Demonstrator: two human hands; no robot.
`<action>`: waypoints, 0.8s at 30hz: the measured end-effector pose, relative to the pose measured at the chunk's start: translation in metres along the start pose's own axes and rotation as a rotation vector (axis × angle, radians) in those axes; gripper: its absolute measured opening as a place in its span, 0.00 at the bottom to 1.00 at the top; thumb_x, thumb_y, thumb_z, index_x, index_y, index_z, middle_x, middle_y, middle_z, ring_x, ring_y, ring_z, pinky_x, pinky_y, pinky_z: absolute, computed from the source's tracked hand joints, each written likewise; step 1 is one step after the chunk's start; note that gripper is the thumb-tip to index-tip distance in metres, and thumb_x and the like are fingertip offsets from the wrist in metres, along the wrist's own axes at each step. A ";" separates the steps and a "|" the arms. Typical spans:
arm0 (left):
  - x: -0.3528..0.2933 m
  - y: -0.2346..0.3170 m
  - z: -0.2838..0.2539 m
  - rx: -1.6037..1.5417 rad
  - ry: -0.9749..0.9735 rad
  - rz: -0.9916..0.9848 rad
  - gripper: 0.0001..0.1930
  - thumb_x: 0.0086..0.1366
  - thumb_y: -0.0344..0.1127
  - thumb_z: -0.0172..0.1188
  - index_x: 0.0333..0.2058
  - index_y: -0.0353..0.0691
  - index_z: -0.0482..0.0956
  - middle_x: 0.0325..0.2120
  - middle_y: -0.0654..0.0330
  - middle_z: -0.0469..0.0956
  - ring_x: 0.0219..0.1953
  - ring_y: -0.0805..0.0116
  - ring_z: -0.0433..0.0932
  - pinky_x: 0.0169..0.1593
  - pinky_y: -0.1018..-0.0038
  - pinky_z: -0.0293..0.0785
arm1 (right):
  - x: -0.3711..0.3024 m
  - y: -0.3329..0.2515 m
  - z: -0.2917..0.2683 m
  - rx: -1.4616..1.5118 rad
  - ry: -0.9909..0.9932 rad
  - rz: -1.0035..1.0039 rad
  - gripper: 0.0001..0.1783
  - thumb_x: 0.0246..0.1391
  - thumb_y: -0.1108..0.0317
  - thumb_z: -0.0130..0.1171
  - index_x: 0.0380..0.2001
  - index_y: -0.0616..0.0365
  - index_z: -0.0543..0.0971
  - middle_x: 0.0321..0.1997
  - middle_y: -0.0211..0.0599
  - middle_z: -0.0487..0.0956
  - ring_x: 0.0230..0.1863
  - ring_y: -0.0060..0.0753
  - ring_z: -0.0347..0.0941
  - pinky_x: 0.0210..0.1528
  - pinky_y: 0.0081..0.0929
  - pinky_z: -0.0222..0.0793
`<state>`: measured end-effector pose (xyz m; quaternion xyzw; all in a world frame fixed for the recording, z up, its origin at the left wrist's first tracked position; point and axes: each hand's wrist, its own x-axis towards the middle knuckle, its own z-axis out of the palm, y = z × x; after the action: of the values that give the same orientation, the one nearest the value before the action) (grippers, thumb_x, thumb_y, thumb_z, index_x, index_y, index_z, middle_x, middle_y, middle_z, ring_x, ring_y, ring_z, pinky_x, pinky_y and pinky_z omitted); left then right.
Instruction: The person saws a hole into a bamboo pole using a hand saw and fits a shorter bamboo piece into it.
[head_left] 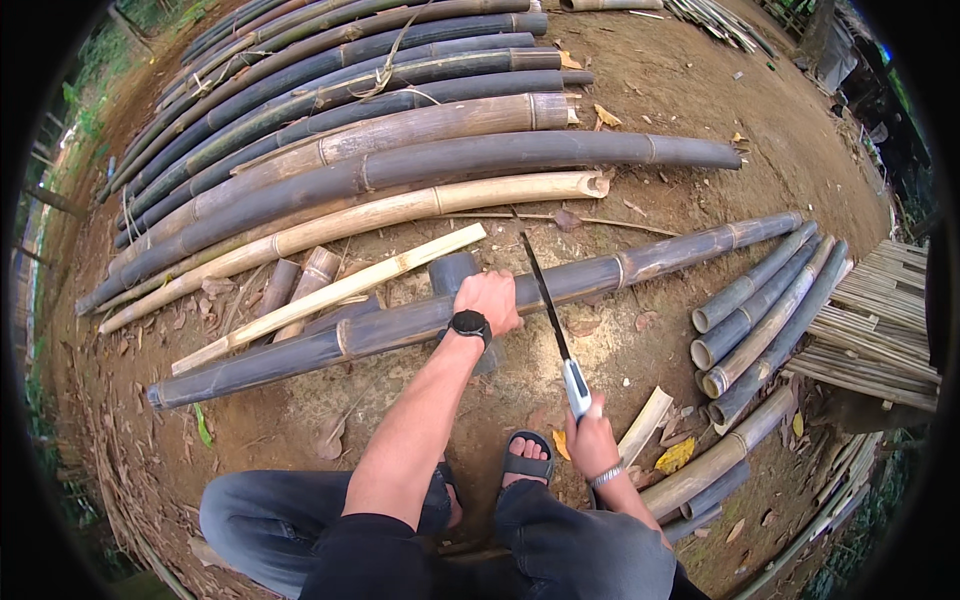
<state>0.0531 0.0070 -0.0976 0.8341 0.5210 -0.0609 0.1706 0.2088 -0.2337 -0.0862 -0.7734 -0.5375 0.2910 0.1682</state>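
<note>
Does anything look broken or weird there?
Yes: the pale pole at the big pile's near edge has a notched, chipped-looking right end, unlike the mostly straighter ends around it. The dark pole under the left hand shows no obvious break.

The left hand [488, 298] is bare, with a round watch [468, 323] at its wrist, black in face and strap. Up the arm from the watch comes a plain black sleeve [372, 545]. Right of and below the watch, the right hand [592, 443] is bare too, with a silvery bracelet [607, 476]. Lower than the watch are grey-blue jeans [600, 550], faded over the thigh, and a dark grey open-toed sandal [527, 465] with broad straps.
</note>
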 end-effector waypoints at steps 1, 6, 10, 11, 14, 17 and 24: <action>-0.001 -0.001 0.003 0.000 0.018 -0.006 0.30 0.44 0.54 0.75 0.36 0.33 0.82 0.34 0.46 0.85 0.38 0.52 0.85 0.42 0.63 0.82 | 0.022 -0.008 0.000 -0.012 -0.019 -0.010 0.27 0.60 0.65 0.58 0.53 0.67 0.58 0.26 0.70 0.77 0.31 0.75 0.76 0.31 0.64 0.71; -0.002 -0.003 -0.012 -0.003 -0.065 -0.012 0.29 0.46 0.53 0.74 0.36 0.31 0.81 0.32 0.46 0.85 0.38 0.52 0.85 0.42 0.62 0.82 | -0.062 0.024 0.003 0.064 0.018 -0.017 0.26 0.62 0.64 0.57 0.52 0.68 0.58 0.24 0.69 0.77 0.29 0.75 0.75 0.29 0.63 0.71; -0.001 -0.003 0.005 0.010 0.008 0.009 0.31 0.45 0.54 0.75 0.38 0.32 0.80 0.34 0.49 0.85 0.38 0.54 0.85 0.43 0.64 0.82 | -0.010 0.003 0.010 -0.016 -0.004 0.027 0.27 0.61 0.64 0.57 0.53 0.66 0.57 0.21 0.67 0.76 0.28 0.75 0.75 0.29 0.61 0.71; -0.002 -0.004 0.007 0.020 0.028 0.005 0.31 0.45 0.54 0.75 0.38 0.33 0.80 0.34 0.49 0.85 0.38 0.54 0.85 0.43 0.64 0.82 | 0.013 -0.008 0.008 -0.039 -0.029 0.012 0.27 0.61 0.64 0.58 0.53 0.66 0.57 0.21 0.68 0.76 0.29 0.75 0.75 0.29 0.61 0.71; -0.001 -0.008 0.004 0.010 -0.024 -0.023 0.32 0.45 0.55 0.75 0.39 0.33 0.79 0.35 0.49 0.84 0.39 0.54 0.85 0.44 0.65 0.82 | 0.012 -0.007 0.004 0.024 -0.043 0.021 0.27 0.61 0.64 0.58 0.53 0.67 0.57 0.20 0.68 0.76 0.28 0.75 0.75 0.28 0.61 0.71; 0.000 0.005 0.003 0.033 -0.038 -0.015 0.32 0.45 0.55 0.75 0.40 0.33 0.78 0.36 0.48 0.84 0.40 0.54 0.85 0.44 0.65 0.82 | -0.048 0.025 0.000 0.055 0.000 -0.024 0.26 0.63 0.62 0.56 0.52 0.68 0.57 0.19 0.67 0.75 0.25 0.73 0.74 0.26 0.62 0.71; -0.004 0.001 -0.001 0.016 -0.011 -0.041 0.31 0.46 0.53 0.75 0.41 0.34 0.78 0.38 0.48 0.84 0.42 0.54 0.84 0.47 0.65 0.81 | 0.029 -0.015 0.007 0.039 -0.003 -0.072 0.24 0.64 0.62 0.55 0.50 0.69 0.58 0.20 0.64 0.76 0.25 0.72 0.75 0.25 0.60 0.71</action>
<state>0.0526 0.0038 -0.0955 0.8243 0.5365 -0.0731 0.1655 0.2011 -0.2019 -0.0906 -0.7499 -0.5593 0.2962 0.1926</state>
